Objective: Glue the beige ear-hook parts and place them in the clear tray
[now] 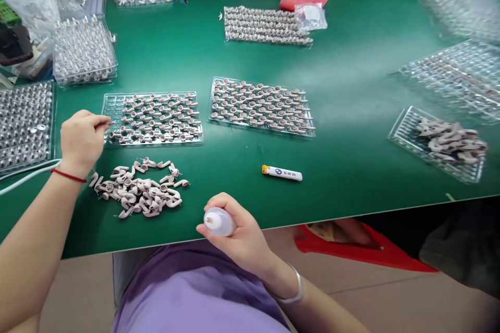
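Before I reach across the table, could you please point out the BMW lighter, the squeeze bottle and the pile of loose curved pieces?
BMW lighter [284, 173]: head view, on its white body.
Squeeze bottle [224, 221]: head view, on its translucent shoulder.
Pile of loose curved pieces [150, 192]: head view, mid-heap.

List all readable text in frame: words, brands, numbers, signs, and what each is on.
"BMW": on the white, stick-shaped plastic lighter with an orange-yellow end, beside a small round blue-and-white emblem whose own lettering is too small to read.
Clear plastic packet with a pale insert: too small and blurred to read any print.
Translucent white squeeze bottle: no lettering visible.
No other text is legible.
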### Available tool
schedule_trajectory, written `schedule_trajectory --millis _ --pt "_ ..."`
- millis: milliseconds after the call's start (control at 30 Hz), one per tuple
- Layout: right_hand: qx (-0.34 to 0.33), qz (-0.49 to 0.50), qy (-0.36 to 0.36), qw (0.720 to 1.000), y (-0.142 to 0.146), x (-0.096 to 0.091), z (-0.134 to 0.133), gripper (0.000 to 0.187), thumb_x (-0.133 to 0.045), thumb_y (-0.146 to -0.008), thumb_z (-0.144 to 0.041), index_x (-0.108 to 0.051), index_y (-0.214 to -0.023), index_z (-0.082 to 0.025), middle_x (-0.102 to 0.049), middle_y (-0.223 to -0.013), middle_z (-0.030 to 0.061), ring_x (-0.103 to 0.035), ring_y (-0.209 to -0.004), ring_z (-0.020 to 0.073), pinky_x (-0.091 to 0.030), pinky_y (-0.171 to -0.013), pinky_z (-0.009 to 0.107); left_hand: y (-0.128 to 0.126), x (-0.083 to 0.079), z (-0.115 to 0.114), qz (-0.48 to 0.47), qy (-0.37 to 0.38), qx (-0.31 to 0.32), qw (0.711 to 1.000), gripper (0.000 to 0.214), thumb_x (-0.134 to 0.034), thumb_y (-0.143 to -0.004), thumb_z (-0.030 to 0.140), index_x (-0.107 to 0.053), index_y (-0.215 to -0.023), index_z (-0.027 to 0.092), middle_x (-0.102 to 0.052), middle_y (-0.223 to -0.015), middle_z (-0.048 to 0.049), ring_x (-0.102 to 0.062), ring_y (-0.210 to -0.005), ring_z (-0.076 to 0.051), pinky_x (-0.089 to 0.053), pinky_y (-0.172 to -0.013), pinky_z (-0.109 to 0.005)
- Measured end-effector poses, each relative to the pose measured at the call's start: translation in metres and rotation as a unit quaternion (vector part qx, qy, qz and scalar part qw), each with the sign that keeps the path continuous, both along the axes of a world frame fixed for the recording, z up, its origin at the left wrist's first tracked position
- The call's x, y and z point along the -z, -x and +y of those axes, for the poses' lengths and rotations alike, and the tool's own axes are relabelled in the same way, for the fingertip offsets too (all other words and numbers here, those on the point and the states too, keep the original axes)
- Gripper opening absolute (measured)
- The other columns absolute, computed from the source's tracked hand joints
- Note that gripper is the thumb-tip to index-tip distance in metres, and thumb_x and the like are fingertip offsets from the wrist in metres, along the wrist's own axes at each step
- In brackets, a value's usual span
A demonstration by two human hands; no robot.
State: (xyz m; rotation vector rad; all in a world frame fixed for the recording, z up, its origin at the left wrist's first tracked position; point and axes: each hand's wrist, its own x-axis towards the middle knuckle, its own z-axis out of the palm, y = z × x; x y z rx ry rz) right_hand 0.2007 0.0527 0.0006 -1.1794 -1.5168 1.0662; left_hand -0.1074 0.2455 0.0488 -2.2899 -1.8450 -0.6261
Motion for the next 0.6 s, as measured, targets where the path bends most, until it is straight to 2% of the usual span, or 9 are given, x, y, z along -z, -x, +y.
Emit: schedule_trajectory --millis 133,300,467,533,600 --pt "0.001 0.001 -0.005 1.000 -0.001 0.001 0.000 0.018 -0.072 -0.080 -0.025 -0.056 -0.088 -0.024 -0.058 -0.080 -0.0016 -0.054 -0.065 0.0129 -0.044 -0.056 0.024 -0.009 0.001 0.010 0.019 0.033 -0.005 0.999 0.047 -0.047 -0.092 0.045 -0.077 -0.088 0.009 -0.070 -0.074 0.0047 -0.069 -0.081 -0.012 -0.049 -0.072 -0.021" --pt "-0.001 0.000 -0.011 1.000 -0.002 0.003 0.000 0.018 -0.071 -0.080 -0.024 -0.056 -0.088 -0.023 -0.059 -0.081 -0.0010 -0.055 -0.067 0.0133 -0.045 -0.059 0.025 -0.014 -0.004 0.007 0.043 0.079 0.004 0.996 0.053 -0.037 -0.095 0.043 -0.076 -0.095 0.008 -0.072 -0.081 0.0040 -0.069 -0.087 -0.013 -0.047 -0.075 -0.023" --pt "-0.002 0.010 0.000 1.000 -0.002 0.002 0.001 0.019 -0.072 -0.080 -0.022 -0.055 -0.089 -0.023 -0.058 -0.082 -0.0011 -0.054 -0.067 0.0129 -0.044 -0.060 0.024 -0.027 -0.016 -0.019 0.047 0.074 -0.011 0.996 0.036 -0.051 -0.092 0.034 -0.075 -0.103 0.010 -0.072 -0.103 -0.0100 -0.065 -0.097 -0.024 -0.048 -0.081 -0.033" --pt "-0.003 0.015 0.002 1.000 -0.002 0.001 0.001 0.019 -0.072 -0.079 -0.022 -0.055 -0.089 -0.023 -0.058 -0.082 -0.0011 -0.054 -0.068 0.0129 -0.044 -0.060 0.024 -0.036 -0.020 -0.034 0.042 0.081 -0.002 0.996 0.034 -0.053 -0.091 0.036 -0.075 -0.100 0.012 -0.070 -0.101 -0.0104 -0.065 -0.093 -0.024 -0.047 -0.079 -0.033" --pt "-0.003 0.017 0.003 1.000 -0.002 0.002 0.001 0.020 -0.072 -0.079 -0.021 -0.055 -0.089 -0.024 -0.058 -0.082 -0.0010 -0.054 -0.068 0.0130 -0.044 -0.060 0.025 -0.045 -0.023 -0.048 0.035 0.130 0.032 0.990 0.032 -0.054 -0.090 0.039 -0.076 -0.096 0.017 -0.070 -0.096 -0.0070 -0.064 -0.087 -0.022 -0.046 -0.074 -0.032"
